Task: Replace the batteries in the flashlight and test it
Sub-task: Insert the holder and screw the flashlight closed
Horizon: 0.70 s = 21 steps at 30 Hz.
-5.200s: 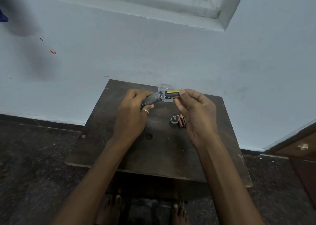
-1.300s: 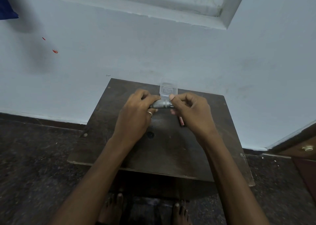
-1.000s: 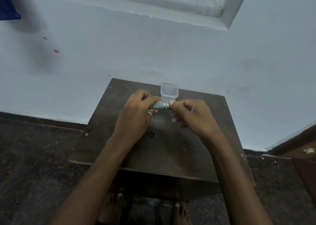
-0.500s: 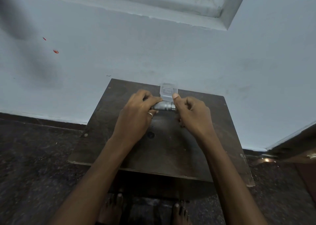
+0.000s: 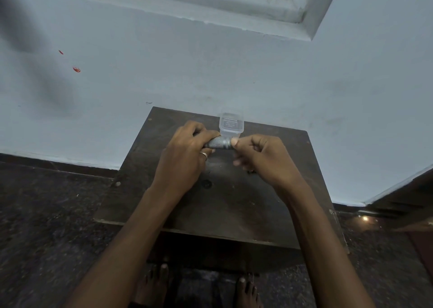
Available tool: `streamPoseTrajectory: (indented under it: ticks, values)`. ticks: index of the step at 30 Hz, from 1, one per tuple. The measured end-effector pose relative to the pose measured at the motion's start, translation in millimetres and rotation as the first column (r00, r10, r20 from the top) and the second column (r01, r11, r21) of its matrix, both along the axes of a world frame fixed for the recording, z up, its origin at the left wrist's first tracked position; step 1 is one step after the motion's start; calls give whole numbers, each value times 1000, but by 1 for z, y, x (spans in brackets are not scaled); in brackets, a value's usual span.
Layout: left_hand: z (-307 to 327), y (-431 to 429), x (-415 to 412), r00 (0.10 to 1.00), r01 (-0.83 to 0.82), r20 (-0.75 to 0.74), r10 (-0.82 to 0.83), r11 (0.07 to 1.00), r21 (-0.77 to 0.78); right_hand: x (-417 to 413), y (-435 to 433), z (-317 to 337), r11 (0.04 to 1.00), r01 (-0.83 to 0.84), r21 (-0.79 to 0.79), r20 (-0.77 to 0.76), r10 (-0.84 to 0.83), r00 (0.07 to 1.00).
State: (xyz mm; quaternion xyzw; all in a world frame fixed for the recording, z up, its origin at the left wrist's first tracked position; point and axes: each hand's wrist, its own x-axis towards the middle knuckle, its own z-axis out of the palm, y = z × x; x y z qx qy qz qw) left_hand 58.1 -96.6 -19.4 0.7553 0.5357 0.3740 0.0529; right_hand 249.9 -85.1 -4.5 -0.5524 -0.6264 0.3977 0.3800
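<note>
1. The left hand (image 5: 185,160) wraps its grip round the flashlight (image 5: 219,143) body, held level just above the tabletop (image 5: 234,209), in front of a clear plastic box (image 5: 230,126).
2. The right hand (image 5: 262,157) pinches the flashlight's right end in a narrow fingertip grip, probably screwing it closed.
3. Threads started crooked could jam or sit loose, so the test would fail.
4. A slipped pinch could let the end piece roll off the tabletop.

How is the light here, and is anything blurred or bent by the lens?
Head view: dim, even light; a soft shadow on the wall, upper left; a small glare spot on the floor, right. The flashlight between left hand and right hand is fairly sharp; wall lines bend.
</note>
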Motion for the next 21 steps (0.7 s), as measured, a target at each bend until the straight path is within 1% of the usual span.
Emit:
streamPoseTrajectory:
  ticks: [3, 7, 9, 12, 14, 17, 19, 21]
  values:
    - [0, 0, 1, 1000, -4, -9, 4, 1000, -1, -5, -2, 2, 997, 73, -31, 55, -71, 996]
    - [1, 0, 1, 1000, -9, -7, 9, 1000, -1, -6, -3, 2, 995, 93, -36, 65, -90, 994]
    - [1, 0, 1, 1000, -8, -16, 8, 1000, -1, -3, -2, 3, 999, 51, 3, 45, -51, 998]
    - [1, 0, 0, 1000, -14, -17, 14, 1000, -5, 2, 0, 4, 998, -67, 20, -61, 68, 996]
    - [1, -1, -1, 1000, -21, -12, 21, 1000, -4, 3, 1, 3, 996, -88, 29, -78, 90, 993]
    - [1, -1, -1, 1000, -16, -15, 16, 1000, -6, 2, 2, 2, 996, -86, 25, -69, 87, 994]
    - [1, -1, -2, 1000, -11, -17, 10, 1000, -1, 0, 1, 1, 997, -71, 17, -36, 72, 997]
    - [1, -1, -1, 1000, -12, -23, 12, 1000, 4, -3, 1, -1, 999, -31, 12, 31, 31, 999]
